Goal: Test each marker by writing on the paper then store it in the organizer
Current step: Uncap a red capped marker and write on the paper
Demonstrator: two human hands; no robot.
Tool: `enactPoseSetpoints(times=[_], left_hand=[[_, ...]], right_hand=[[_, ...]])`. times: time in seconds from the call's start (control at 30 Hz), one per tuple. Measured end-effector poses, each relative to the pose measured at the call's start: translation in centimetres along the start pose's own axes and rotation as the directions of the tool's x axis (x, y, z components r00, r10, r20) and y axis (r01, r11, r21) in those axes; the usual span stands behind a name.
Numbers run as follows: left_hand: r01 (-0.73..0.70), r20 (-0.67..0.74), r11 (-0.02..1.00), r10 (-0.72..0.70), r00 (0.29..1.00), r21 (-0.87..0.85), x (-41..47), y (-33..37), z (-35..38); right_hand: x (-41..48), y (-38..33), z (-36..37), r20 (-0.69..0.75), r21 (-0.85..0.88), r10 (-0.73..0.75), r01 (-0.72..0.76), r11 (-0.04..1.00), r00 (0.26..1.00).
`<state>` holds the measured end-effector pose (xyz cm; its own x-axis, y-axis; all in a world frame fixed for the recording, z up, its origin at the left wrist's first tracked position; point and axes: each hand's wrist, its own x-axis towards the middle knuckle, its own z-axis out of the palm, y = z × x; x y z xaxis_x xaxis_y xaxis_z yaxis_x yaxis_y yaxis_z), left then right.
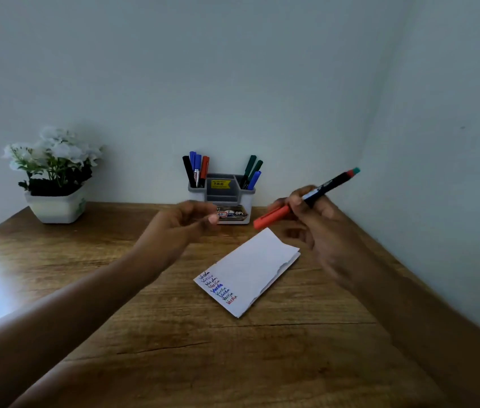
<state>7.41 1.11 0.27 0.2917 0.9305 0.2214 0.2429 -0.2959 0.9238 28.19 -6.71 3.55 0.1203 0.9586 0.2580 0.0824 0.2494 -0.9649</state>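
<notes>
I see my right hand (318, 219) raised just right of the organizer (247, 203), its grip closed around a marker (331, 184) at mid-barrel. The marker is tilted. Its red cap (272, 217) points down toward the organizer's front right corner, and its black barrel runs up and away from the organizer to a red and teal end. My fingers cover the join between cap and barrel, so I cannot tell whether the cap is fully seated. My left hand (182, 222) hangs in front of the organizer's left side, above the bench (174, 334). It is motion-blurred, and its grip is slack, with the fingers loosely curled and holding nothing. The folded white paper (250, 269) lies flat on the bench in front of the organizer, set at an angle. A column of short handwritten lines (218, 287) in red, blue and darker ink runs along the end farthest from the organizer. The organizer stands against the wall, grey inside and white outside, with a yellow price sticker (220, 184) in its middle section. Its left compartment holds a black marker, two blue and one red (196, 170). Its right compartment holds two green markers and a blue one (252, 173). Well to the left of the organizer, a white-flowered plant in a white pot (56, 207) also stands on the bench.
</notes>
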Motion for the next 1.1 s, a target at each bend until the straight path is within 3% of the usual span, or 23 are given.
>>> enactPoseSetpoints(times=[0.07, 0.13, 0.17, 0.23, 0.3, 0.33, 0.43, 0.53, 0.63, 0.73, 0.93, 1.03, 1.1], left_hand=[[0.012, -0.182, 1.0, -0.016, 0.983, -0.025, 2.0, -1.6, -0.1], [0.079, -0.268, 0.996, -0.09, 0.959, -0.05, 4.0, -2.8, 0.3], [0.118, -0.276, 0.99, -0.134, 0.952, -0.072, 4.9, -3.3, 0.7], [0.163, -0.268, 0.979, -0.19, 0.944, -0.12, 6.6, -4.0, 1.7], [0.15, -0.273, 0.98, -0.182, 0.945, -0.134, 8.0, -4.4, 2.8], [0.131, -0.278, 0.981, -0.167, 0.946, -0.142, 8.7, -4.6, 3.1], [0.105, -0.278, 0.984, -0.142, 0.95, -0.143, 10.0, -4.7, 3.8], [0.099, -0.27, 0.993, -0.114, 0.956, -0.067, 10.6, -5.1, 3.8], [0.085, -0.268, 0.996, -0.09, 0.959, -0.031, 10.8, -5.5, 3.8], [0.078, -0.279, 0.997, -0.074, 0.957, 0.004, 10.8, -5.7, 3.8], [0.072, -0.284, 0.997, -0.058, 0.957, 0.038, 11.0, -5.9, 3.9], [0.071, -0.28, 0.996, -0.056, 0.958, 0.045, 10.9, -5.9, 3.9], [0.077, -0.269, 0.996, -0.061, 0.961, 0.051, 10.9, -5.8, 3.9]], right_hand=[[1.7, -1.1, -1.1, 0.026, -0.202, -0.048, 0.052, 0.978, 0.999], [4.2, -2.3, -1.7, 0.088, -0.551, -0.072, 0.109, 0.828, 0.993], [5.9, -3.0, -1.9, 0.125, -0.71, -0.091, 0.153, 0.687, 0.988], [9.9, -4.6, -1.8, 0.202, -0.921, -0.134, 0.235, 0.311, 0.97], [13.7, -6.3, -1.2, 0.246, -0.969, -0.08, 0.247, -0.005, 0.966], [15.5, -6.8, -0.6, 0.236, -0.967, -0.011, 0.234, -0.104, 0.972], [19.0, -7.4, 1.8, 0.168, -0.919, 0.214, 0.232, -0.32, 0.962], [21.2, -7.4, 3.8, 0.187, -0.836, 0.306, 0.315, -0.45, 0.934], [22.3, -6.9, 5.0, 0.154, -0.783, 0.332, 0.319, -0.533, 0.931], [22.9, -5.6, 5.7, 0.115, -0.786, 0.353, 0.303, -0.54, 0.929], [23.9, -1.4, 5.3, 0.203, -0.87, 0.314, 0.318, -0.378, 0.927], [24.1, -0.4, 4.5, 0.284, -0.911, 0.303, 0.355, -0.211, 0.91], [23.6, -1.0, 3.7, 0.336, -0.927, 0.222, 0.363, -0.092, 0.915]])
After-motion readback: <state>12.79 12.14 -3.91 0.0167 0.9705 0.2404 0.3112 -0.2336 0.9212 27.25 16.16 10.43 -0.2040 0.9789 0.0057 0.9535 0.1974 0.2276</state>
